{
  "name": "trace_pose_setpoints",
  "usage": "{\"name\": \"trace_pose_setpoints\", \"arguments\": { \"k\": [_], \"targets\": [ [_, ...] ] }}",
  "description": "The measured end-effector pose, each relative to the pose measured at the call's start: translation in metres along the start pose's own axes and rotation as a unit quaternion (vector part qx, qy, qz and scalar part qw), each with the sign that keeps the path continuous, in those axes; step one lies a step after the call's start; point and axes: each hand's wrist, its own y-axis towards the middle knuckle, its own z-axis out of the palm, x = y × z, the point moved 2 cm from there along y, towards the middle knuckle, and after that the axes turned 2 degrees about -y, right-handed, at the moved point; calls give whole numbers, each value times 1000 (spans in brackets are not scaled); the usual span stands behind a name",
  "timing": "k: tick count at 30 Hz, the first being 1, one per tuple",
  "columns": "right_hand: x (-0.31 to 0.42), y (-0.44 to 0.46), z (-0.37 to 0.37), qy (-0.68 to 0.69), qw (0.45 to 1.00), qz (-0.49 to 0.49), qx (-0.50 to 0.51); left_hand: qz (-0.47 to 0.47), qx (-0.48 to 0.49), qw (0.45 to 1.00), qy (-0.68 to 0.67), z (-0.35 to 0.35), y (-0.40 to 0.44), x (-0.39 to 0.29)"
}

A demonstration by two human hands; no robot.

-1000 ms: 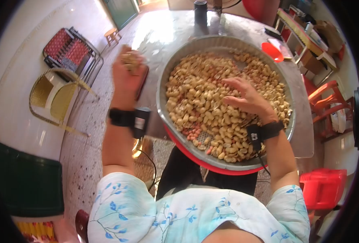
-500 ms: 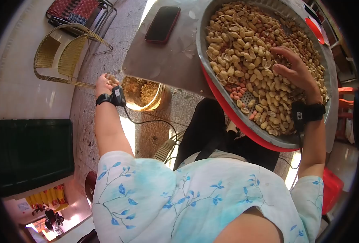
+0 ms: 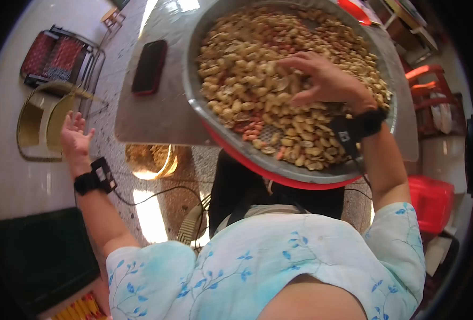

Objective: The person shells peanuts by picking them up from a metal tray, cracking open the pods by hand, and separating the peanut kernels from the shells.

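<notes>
My left hand (image 3: 77,137) is held out at the far left, palm up, with fingers apart and nothing visible in it. A clear bucket (image 3: 168,164) stands on the floor to its right, with peanut shells (image 3: 143,156) inside. Over a large round metal tray (image 3: 192,88), my right hand (image 3: 327,81) reaches with thumb and fingers spread, its fingertips at the peanuts (image 3: 263,69). Most of the tray is covered with unshelled peanuts and loose shells. Shelled pink kernels (image 3: 249,127) gather near the tray's front left, beside a bare perforated patch.
The tray rests on a grey table (image 3: 140,120), with a red basin (image 3: 236,154) beneath it. A phone (image 3: 150,66) lies on the table's left. Chairs (image 3: 33,128) stand at the left, and a red stool (image 3: 431,202) at the right. Cables run from both wrist straps.
My left hand has moved away from the bucket to the left; the shells it held are no longer in it. My right hand stays over the peanuts. The view has shifted right.
</notes>
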Motion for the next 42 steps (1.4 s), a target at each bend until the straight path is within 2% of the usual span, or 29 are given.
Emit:
{"name": "trace_pose_setpoints", "arguments": {
  "k": [3,6,7,9,11,13,15,19,20,21,23,24,25,26,27,28,29,31,32,33,35,37,39,42],
  "targets": [
    [3,-1,3,13,1000,24,-4,75,187,979,19,76,-49,-39],
    [5,-1,-2,31,998,56,5,137,367,911,125,161,-113,-45],
    [2,0,-2,30,997,67,-3,151,415,883,162,187,-133,-40],
    [-9,-3,-3,30,996,80,-18,118,547,787,259,232,-155,-20],
    [-24,-6,-4,33,987,133,-85,132,633,693,319,267,-161,16],
    [-45,-8,1,20,981,139,-136,210,575,619,493,295,-175,52],
    [-58,-12,-2,-36,971,155,-180,468,557,451,517,308,-187,70],
    [-83,-14,-3,-29,953,219,-209,471,573,411,530,332,-178,80],
    [-84,-16,-7,-30,946,237,-219,429,568,438,549,337,-182,73],
    [-84,-17,-10,-30,944,241,-225,433,569,432,549,343,-181,70],
    [-86,-18,-16,33,934,244,-259,324,537,585,515,357,-176,58],
    [-90,-14,-15,49,925,233,-296,224,542,658,472,361,-182,51],
    [-93,-13,-16,45,923,235,-302,230,545,655,470,369,-185,50],
    [-92,-12,-16,214,901,230,-300,203,565,707,375,377,-187,47],
    [-88,-12,-16,376,854,215,-288,170,578,749,275,383,-190,45],
    [-83,-11,-16,497,789,218,-287,173,581,748,271,388,-193,47],
    [-83,-10,-17,493,790,218,-290,133,577,782,195,391,-197,50],
    [-82,-6,-14,698,653,157,-249,45,558,828,38,397,-207,60],
    [-78,-7,-16,716,638,152,-239,2,530,848,16,398,-211,68],
    [-74,-8,-17,712,640,155,-242,0,533,846,11,399,-210,79],
    [-66,-9,-22,578,748,166,-281,49,563,825,18,400,-208,101],
    [-59,-7,-22,582,748,185,-258,63,563,823,29,403,-207,115],
    [-61,0,-16,592,750,137,-261,117,561,815,80,403,-215,110],
    [-66,7,-8,616,724,128,-283,83,532,841,58,401,-226,114]
  ]
}}
